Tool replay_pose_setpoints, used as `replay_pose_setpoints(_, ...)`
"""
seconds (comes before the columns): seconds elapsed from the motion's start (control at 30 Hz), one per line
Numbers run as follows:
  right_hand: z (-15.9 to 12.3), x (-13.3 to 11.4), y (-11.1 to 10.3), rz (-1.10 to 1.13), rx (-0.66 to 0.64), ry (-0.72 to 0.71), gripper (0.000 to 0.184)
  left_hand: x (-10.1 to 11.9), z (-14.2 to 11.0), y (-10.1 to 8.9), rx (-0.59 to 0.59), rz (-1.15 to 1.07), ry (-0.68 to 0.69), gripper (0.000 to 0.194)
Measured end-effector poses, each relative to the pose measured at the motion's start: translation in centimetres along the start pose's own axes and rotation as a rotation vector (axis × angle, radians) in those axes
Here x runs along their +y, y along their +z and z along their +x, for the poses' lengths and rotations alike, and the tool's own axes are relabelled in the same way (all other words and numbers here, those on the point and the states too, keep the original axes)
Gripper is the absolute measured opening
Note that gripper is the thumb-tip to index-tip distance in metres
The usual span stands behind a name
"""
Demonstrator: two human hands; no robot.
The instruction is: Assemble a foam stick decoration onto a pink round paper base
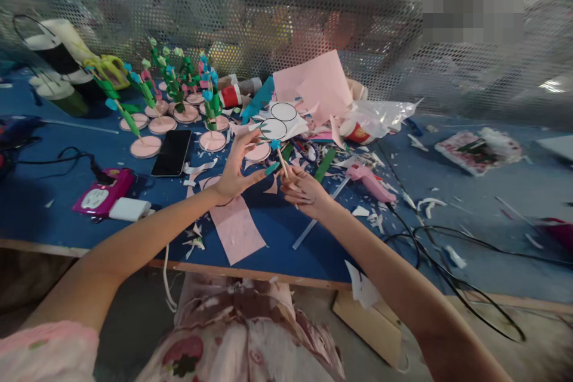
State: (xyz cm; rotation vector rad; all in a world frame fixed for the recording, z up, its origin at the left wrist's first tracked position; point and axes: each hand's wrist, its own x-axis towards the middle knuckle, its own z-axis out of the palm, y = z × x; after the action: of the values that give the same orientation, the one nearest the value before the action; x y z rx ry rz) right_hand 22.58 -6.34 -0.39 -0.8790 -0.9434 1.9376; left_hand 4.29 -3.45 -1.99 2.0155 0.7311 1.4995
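Beyond patterned clothing, pinching a blue-topped wooden stick in the right hand, slanted away and leftward toward the left hand, spread wide.

Phone left, apparent glue gun right of stick.

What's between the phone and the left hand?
Head view: white paper scraps lie between the black phone and the left hand.
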Motion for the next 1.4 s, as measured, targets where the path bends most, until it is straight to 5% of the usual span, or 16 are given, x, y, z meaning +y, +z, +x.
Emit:
replay_pose_setpoints(0.17, 0.0, -0.3, -0.2, 0.000, 0.041, -0.138, 0.028, 0.1, 0.3, -0.3, 0.154, -0.065, 0.023, 0.025)
replay_pose_setpoints(0.33, 0.1, -0.1, -0.1, -0.080, 0.097, -0.228, 0.037, -1.2, 0.7, -0.2, 0.315, -0.329, -0.159, 0.022)
replay_pose_setpoints(0.6, 0.0, 0.4, 0.1, -0.265, 0.158, -0.254, 0.044, -1.5, 0.9, 0.1, -0.057, -0.625, -0.461, 0.070)
replay_pose_setpoints(0.7, 0.0, 0.5, 0.2, -0.308, 0.172, -0.248, 0.045, -0.9, 1.0, 0.1, -0.108, -0.725, -0.515, 0.069)
replay_pose_setpoints(1.4, 0.0, 0.9, 0.4, -0.395, 0.168, -0.260, 0.046, -0.1, 1.0, 0.7, 0.097, -0.965, -0.635, 0.033)
